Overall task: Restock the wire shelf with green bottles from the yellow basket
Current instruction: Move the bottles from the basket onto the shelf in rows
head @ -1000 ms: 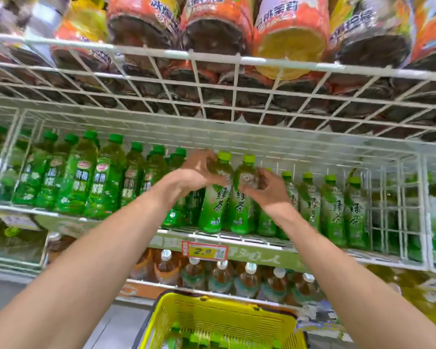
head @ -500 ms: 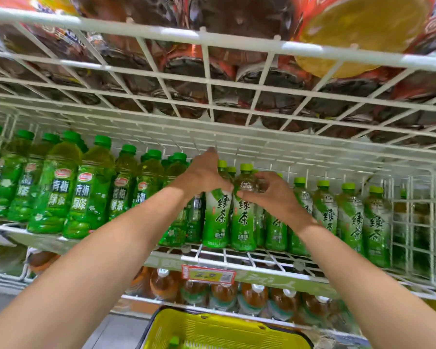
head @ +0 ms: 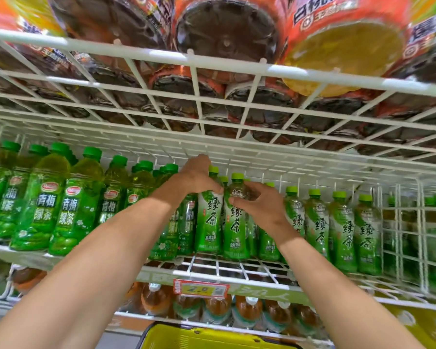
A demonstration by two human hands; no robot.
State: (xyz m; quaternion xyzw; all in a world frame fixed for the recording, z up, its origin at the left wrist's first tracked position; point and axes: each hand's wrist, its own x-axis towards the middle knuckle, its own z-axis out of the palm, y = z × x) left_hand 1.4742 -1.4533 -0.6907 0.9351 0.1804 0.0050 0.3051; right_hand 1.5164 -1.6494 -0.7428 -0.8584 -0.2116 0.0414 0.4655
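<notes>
Far left of the wire shelf (head: 237, 271): a block of plum green tea bottles (head: 43, 205), dark green caps, standing upright in rows. Next along, the left hand (head: 198, 178) was curled over the shoulder of the first green tea bottle (head: 209, 219), thumb on the front just above the label. Touching it on the right stood the second green tea bottle (head: 236, 224), its shoulder pinched between thumb and fingers of the right hand (head: 261, 206). Both bottles were upright on the shelf wire, set back from the front edge, with more light-capped bottles behind them. Right of the hands, a row of matching green tea bottles (head: 342, 229) ran toward the wire divider. A price tag (head: 202, 289) hung on the shelf lip below; the yellow basket (head: 199, 336) showed only its rim at the bottom, contents hidden. Handling, as judged: full plastic bottles, moderately heavy, walls likely to give a little under squeeze, film label smooth and possibly slippery. The shoulder under the cap looked the firmest hold; narrow bases on open wire could tip, so they should be set down square on the rods.
</notes>
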